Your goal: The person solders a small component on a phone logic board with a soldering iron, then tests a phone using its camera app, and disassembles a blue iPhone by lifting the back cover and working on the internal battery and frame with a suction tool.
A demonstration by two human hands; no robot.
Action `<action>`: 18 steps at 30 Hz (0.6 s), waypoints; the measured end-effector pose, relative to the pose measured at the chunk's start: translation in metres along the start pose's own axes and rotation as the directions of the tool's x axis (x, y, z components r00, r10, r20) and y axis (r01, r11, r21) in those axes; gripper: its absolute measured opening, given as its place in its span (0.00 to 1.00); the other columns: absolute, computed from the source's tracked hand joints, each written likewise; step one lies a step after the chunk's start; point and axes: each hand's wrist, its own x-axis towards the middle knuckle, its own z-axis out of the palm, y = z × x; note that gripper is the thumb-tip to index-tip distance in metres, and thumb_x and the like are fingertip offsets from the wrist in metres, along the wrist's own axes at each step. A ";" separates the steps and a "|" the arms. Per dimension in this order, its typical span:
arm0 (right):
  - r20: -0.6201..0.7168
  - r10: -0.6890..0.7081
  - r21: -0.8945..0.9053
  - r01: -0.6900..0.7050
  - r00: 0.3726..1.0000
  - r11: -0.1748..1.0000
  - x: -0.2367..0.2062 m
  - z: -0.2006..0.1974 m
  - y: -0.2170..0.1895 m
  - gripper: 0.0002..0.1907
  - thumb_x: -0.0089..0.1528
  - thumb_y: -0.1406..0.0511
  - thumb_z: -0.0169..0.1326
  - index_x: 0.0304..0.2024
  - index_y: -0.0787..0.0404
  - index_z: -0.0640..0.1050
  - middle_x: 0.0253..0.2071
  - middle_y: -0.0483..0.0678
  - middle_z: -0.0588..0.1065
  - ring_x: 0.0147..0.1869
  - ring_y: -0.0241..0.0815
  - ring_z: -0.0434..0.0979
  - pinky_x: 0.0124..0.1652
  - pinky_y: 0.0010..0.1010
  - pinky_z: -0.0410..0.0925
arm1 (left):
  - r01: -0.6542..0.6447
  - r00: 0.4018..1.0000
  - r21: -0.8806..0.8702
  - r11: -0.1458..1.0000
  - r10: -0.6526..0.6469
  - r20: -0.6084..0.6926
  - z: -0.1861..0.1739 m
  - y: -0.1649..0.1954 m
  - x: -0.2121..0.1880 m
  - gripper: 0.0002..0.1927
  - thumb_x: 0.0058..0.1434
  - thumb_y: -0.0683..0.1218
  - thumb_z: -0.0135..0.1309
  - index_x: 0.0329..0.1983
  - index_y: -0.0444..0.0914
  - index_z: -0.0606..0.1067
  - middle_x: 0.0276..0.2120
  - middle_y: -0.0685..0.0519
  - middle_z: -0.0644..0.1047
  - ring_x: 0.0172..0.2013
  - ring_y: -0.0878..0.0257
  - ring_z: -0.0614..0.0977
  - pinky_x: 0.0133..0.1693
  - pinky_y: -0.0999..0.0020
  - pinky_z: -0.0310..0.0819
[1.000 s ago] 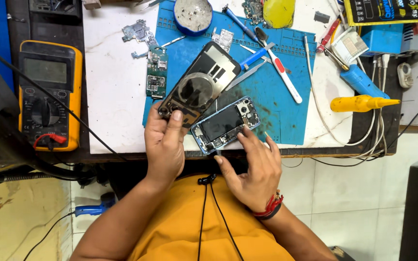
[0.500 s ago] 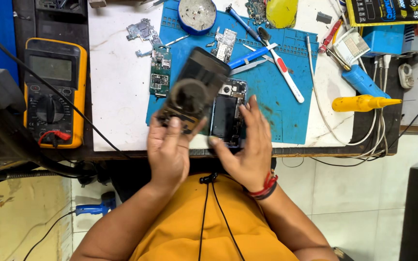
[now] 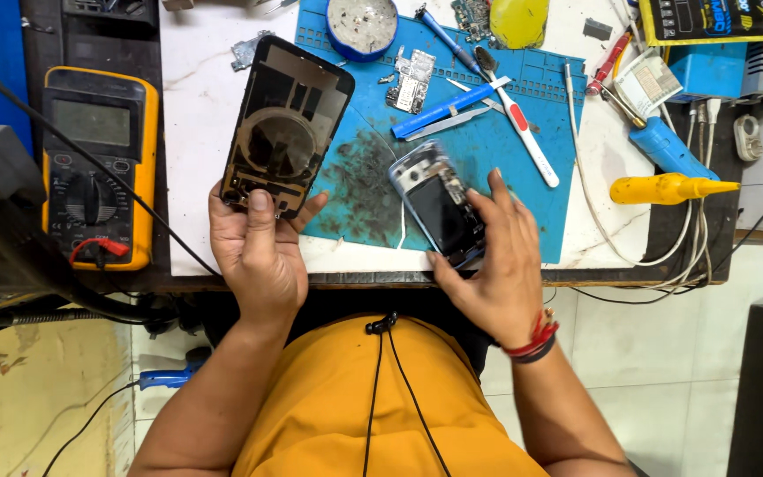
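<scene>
My left hand (image 3: 260,252) grips the near end of a black phone back cover (image 3: 286,125) with a round coil on its inner face, held up over the white table's left part. My right hand (image 3: 496,261) holds an opened phone body (image 3: 437,201) with a silver frame and dark insides, tilted, just above the near edge of the blue work mat (image 3: 479,146). The two phone halves are apart, the cover to the left of the body.
A yellow multimeter (image 3: 99,163) lies at the left. On the mat are a blue tweezer (image 3: 448,104), a white-and-red tool (image 3: 523,132), small circuit boards (image 3: 412,79) and a round tin (image 3: 360,22). A yellow-handled tool (image 3: 668,187) and white cables lie at the right.
The cover and the phone body were close together over the mat; now my left hand has carried the cover to the left and my right hand has moved the body to the right.
</scene>
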 end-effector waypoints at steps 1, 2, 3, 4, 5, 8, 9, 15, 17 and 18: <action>0.032 -0.045 0.070 0.042 0.998 0.997 0.003 -0.003 0.007 0.42 0.52 0.62 0.69 0.65 0.64 0.66 0.74 0.67 0.59 0.72 0.65 0.67 0.69 0.49 0.58 | -0.007 1.000 0.009 1.000 0.006 0.007 0.000 -0.001 0.002 0.08 0.80 0.41 0.46 0.60 0.38 0.67 0.53 0.49 0.77 0.53 0.59 0.82 0.56 0.49 0.84; 0.061 -0.092 0.142 0.083 0.994 0.986 0.008 -0.006 0.014 0.42 0.52 0.63 0.69 0.65 0.64 0.66 0.75 0.67 0.59 0.72 0.65 0.67 0.69 0.46 0.59 | -0.011 1.000 0.029 1.000 0.011 0.013 0.000 -0.003 0.004 0.09 0.79 0.41 0.46 0.60 0.38 0.66 0.52 0.49 0.77 0.52 0.60 0.82 0.55 0.50 0.84; 0.089 -0.141 0.217 0.119 0.986 0.969 0.013 -0.009 0.020 0.42 0.51 0.65 0.69 0.66 0.63 0.65 0.75 0.67 0.58 0.72 0.64 0.67 0.69 0.44 0.60 | -0.014 1.000 0.051 0.999 0.013 0.016 0.001 -0.006 0.006 0.10 0.78 0.41 0.47 0.60 0.37 0.66 0.52 0.49 0.77 0.51 0.60 0.82 0.54 0.51 0.84; 0.126 -0.193 0.259 0.156 0.973 0.953 0.020 -0.011 0.026 0.42 0.51 0.66 0.68 0.66 0.63 0.65 0.76 0.67 0.57 0.74 0.64 0.65 0.70 0.44 0.60 | -0.016 1.000 0.075 0.997 0.015 0.017 0.001 -0.008 0.009 0.10 0.78 0.42 0.47 0.59 0.37 0.65 0.51 0.49 0.78 0.51 0.60 0.82 0.53 0.52 0.84; 0.159 -0.248 0.304 0.191 0.956 0.933 0.027 -0.012 0.032 0.43 0.51 0.67 0.68 0.67 0.63 0.64 0.76 0.66 0.57 0.76 0.65 0.64 0.71 0.45 0.59 | -0.040 0.998 0.145 0.989 0.035 0.043 0.002 -0.010 0.012 0.11 0.77 0.41 0.48 0.59 0.36 0.66 0.50 0.49 0.78 0.50 0.62 0.82 0.53 0.55 0.84; 0.234 -0.351 0.383 0.246 0.907 0.890 0.048 -0.014 0.043 0.43 0.52 0.71 0.66 0.68 0.63 0.64 0.76 0.63 0.59 0.79 0.64 0.62 0.73 0.46 0.58 | -0.132 0.985 0.346 0.929 0.083 0.154 0.006 -0.018 0.022 0.09 0.78 0.39 0.49 0.58 0.34 0.67 0.47 0.51 0.77 0.46 0.66 0.81 0.50 0.67 0.80; 0.255 -0.378 0.401 0.258 0.890 0.879 0.052 -0.015 0.044 0.42 0.52 0.72 0.66 0.68 0.64 0.64 0.76 0.62 0.60 0.79 0.63 0.62 0.73 0.47 0.58 | -0.173 0.974 0.409 0.896 0.093 0.208 0.007 -0.019 0.026 0.07 0.80 0.37 0.50 0.58 0.33 0.68 0.45 0.51 0.77 0.45 0.68 0.78 0.48 0.71 0.76; -0.225 -0.092 0.315 0.162 0.970 0.935 0.045 -0.003 0.028 0.20 0.60 0.74 0.64 0.53 0.62 0.75 0.60 0.55 0.77 0.65 0.53 0.77 0.61 0.38 0.68 | -0.199 0.941 0.670 0.715 -0.051 0.333 0.025 -0.020 0.053 0.06 0.72 0.36 0.54 0.51 0.33 0.74 0.34 0.54 0.77 0.32 0.71 0.74 0.36 0.74 0.69; -0.266 -0.098 0.260 0.170 0.959 0.951 0.037 0.006 0.023 0.15 0.61 0.75 0.62 0.49 0.62 0.77 0.54 0.52 0.79 0.56 0.50 0.79 0.55 0.35 0.69 | -0.226 0.923 0.720 0.656 -0.091 0.373 0.030 -0.019 0.059 0.06 0.69 0.36 0.55 0.48 0.33 0.75 0.32 0.54 0.78 0.31 0.71 0.75 0.34 0.75 0.69; -0.288 -0.097 0.230 0.167 0.953 0.959 0.034 0.010 0.021 0.12 0.61 0.76 0.61 0.46 0.62 0.78 0.51 0.51 0.80 0.52 0.48 0.79 0.52 0.34 0.70 | -0.282 0.903 0.722 0.632 -0.079 0.423 0.033 -0.019 0.060 0.06 0.69 0.35 0.56 0.48 0.33 0.75 0.32 0.53 0.80 0.32 0.70 0.77 0.36 0.75 0.71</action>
